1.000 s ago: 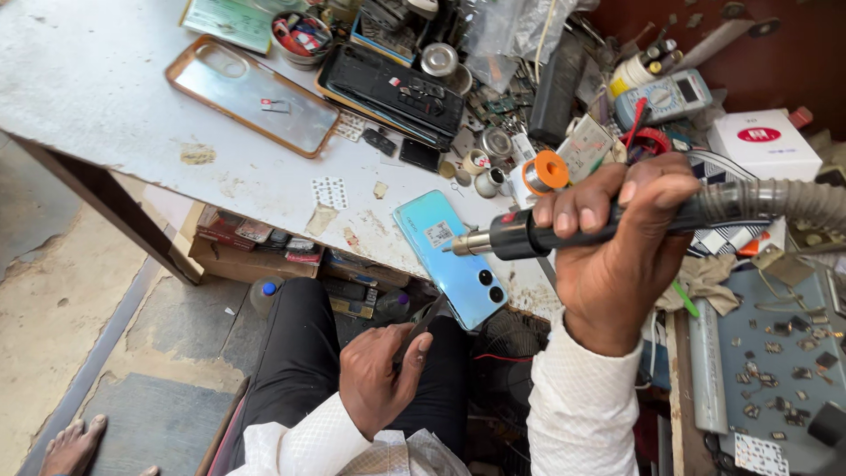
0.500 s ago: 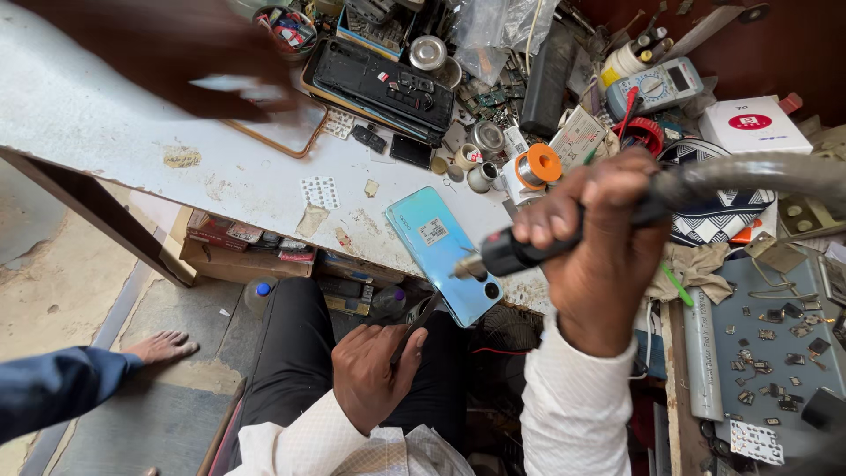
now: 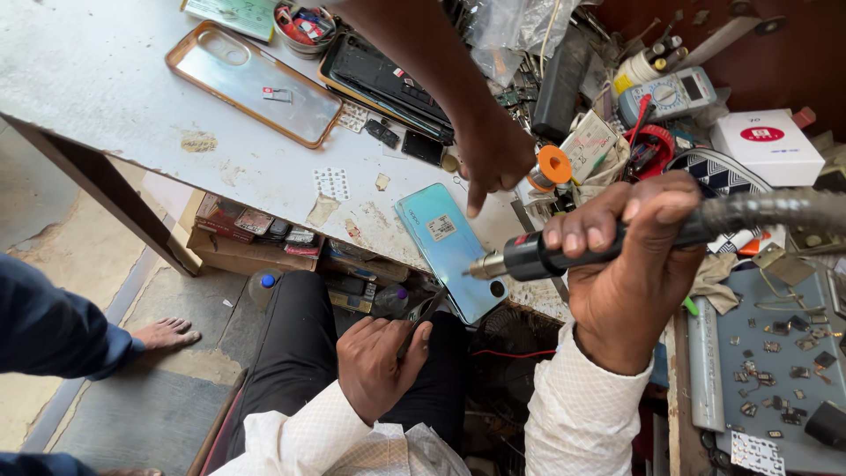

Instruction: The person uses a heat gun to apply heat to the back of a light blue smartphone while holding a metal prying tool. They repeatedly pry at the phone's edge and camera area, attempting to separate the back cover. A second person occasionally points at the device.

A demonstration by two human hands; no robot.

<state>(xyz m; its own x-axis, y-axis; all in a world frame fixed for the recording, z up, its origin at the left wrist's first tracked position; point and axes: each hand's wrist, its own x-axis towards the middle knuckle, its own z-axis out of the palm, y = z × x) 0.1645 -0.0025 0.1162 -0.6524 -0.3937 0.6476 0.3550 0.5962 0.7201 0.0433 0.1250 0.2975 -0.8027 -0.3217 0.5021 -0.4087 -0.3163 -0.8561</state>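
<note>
Another person's arm blocks phone, bare bench leftward

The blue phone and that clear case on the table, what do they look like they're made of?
Phone: its back looks like glossy glass or plastic, going by the smooth blue-green sheen; which one is unclear. Case: seems soft clear plastic with an amber tinted rim, since the table shows through it.

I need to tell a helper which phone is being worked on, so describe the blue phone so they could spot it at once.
Start at the pale worktable and follow its near edge toward the right hand gripping the black hose tool. The blue phone lies face down just beyond the tool's metal tip, overhanging the edge. It is the only shiny light-blue slab, with a small white sticker.
</note>
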